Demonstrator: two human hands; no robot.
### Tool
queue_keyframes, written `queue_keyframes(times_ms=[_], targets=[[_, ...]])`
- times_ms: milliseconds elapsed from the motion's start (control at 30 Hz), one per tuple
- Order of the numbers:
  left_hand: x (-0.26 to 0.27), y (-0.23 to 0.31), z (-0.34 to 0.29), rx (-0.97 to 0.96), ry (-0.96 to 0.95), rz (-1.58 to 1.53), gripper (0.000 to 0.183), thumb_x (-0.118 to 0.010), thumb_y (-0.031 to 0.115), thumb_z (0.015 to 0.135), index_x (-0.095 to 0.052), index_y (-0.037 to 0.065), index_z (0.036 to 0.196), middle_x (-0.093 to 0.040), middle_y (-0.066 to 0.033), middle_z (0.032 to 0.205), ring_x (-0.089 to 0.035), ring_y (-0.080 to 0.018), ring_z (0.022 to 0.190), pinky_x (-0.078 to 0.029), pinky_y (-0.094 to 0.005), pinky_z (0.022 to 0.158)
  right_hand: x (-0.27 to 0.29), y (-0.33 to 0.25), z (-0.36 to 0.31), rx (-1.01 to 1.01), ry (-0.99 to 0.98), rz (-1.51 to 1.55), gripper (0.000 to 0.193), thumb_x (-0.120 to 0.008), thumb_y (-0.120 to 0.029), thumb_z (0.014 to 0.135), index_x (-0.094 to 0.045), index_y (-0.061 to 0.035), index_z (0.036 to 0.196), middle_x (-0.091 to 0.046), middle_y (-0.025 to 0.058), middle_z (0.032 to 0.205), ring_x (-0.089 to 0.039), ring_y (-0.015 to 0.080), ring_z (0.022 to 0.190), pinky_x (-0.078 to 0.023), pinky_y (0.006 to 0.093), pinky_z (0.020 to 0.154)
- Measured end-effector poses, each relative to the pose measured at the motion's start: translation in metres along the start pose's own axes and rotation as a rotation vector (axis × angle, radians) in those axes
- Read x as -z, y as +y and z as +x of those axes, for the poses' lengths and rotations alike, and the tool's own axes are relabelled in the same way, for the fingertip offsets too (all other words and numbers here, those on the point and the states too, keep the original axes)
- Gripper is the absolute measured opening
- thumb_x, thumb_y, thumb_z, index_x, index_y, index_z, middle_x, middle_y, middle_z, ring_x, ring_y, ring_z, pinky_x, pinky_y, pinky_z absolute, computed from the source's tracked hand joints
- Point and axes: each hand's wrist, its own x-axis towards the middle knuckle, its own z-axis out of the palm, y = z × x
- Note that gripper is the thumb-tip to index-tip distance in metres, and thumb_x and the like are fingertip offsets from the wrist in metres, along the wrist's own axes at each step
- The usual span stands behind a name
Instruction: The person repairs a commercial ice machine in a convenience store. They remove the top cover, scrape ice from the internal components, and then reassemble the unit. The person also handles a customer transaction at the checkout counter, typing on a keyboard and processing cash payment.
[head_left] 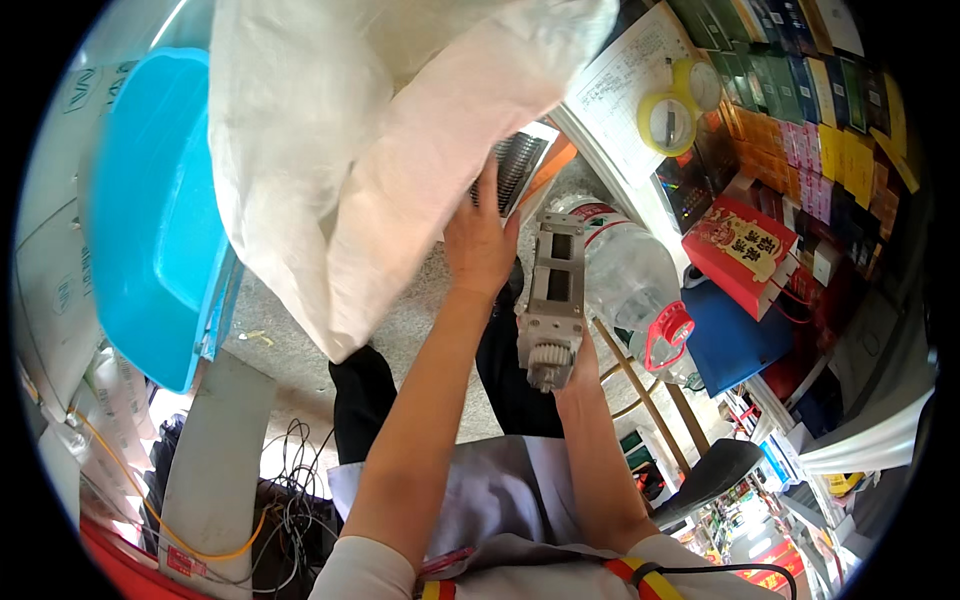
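Observation:
My right hand (581, 368) is closed round a grey metal mechanism (553, 285) with square openings in its frame and a toothed gear at its near end. Most of the right fingers are hidden behind it. My left hand (480, 243) reaches forward with fingers stretched out, at the edge of a large cream-white sack (290, 130). Its fingertips lie beside a dark ridged piece (518, 168) in a white-edged box. The sack hides part of that box. I cannot see whether the fingertips touch the ridged piece.
A blue plastic tub (150, 220) stands at the left. To the right are a big clear bottle (630, 270) with a red handle, a red gift bag (740, 245), tape rolls (667, 124) and stacked boxes (780, 100). Tangled cables (297, 480) lie at lower left.

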Motion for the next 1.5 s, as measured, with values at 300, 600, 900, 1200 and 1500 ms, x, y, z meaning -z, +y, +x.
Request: queue_keyframes(times_ms=[300,600,900,1200,1500], targets=[[-0.104,-0.025,0.020,0.107,0.103,0.730,0.083,-0.058,0.067,0.070,-0.030,0.033,0.140,-0.019,-0.0224,0.143,-0.024,-0.0477,0.124,-0.023,-0.0641,0.090,0.005,-0.005,0.012,0.127,0.036,-0.090,0.047,-0.044,-0.036,0.091,-0.048,0.0004,0.120,-0.059,0.0224,0.103,-0.059,0.0360,0.098,-0.055,0.0453,0.074],[-0.050,-0.022,0.038,0.098,-0.056,-0.096,0.087,-0.073,0.030,0.062,-0.032,0.025,0.138,-0.029,-0.0233,0.136,-0.034,-0.0412,0.122,-0.032,-0.0529,0.095,0.000,-0.008,0.010,0.195,0.278,-0.234,0.047,-0.042,-0.043,0.093,-0.048,-0.0066,0.123,-0.061,0.0161,0.105,-0.064,0.0327,0.090,-0.058,0.0444,0.066],[0.049,-0.091,0.046,0.455,-0.490,-1.270,0.076,-0.067,0.014,0.063,-0.038,0.007,0.133,-0.051,-0.0192,0.123,-0.052,-0.0325,0.113,-0.042,-0.0417,0.095,-0.008,-0.021,0.009,0.349,0.284,-0.498,0.037,-0.058,-0.026,0.090,-0.051,-0.0037,0.119,-0.061,0.0058,0.107,-0.058,0.0130,0.094,-0.047,0.0281,0.082],[0.139,-0.102,-0.051,0.738,-0.248,-1.619,0.073,-0.066,0.014,0.066,-0.039,0.004,0.132,-0.052,-0.0181,0.123,-0.053,-0.0305,0.111,-0.045,-0.0396,0.093,-0.039,-0.015,0.101,0.747,0.054,-0.869,0.027,-0.057,-0.014,0.091,-0.053,0.0003,0.113,-0.057,0.0010,0.099,-0.049,0.0068,0.087,-0.040,0.0219,0.080],[0.157,-0.104,-0.065,0.717,-0.265,-1.993,0.069,-0.065,0.015,0.068,-0.040,0.001,0.131,-0.052,-0.0169,0.124,-0.055,-0.0285,0.109,-0.047,-0.0376,0.090,-0.071,0.018,0.129,0.766,0.167,-1.216,0.058,-0.052,-0.013,0.092,-0.023,0.0016,0.140,-0.038,0.0194,0.138,-0.045,0.0232,0.121,-0.037,0.0288,0.097]])
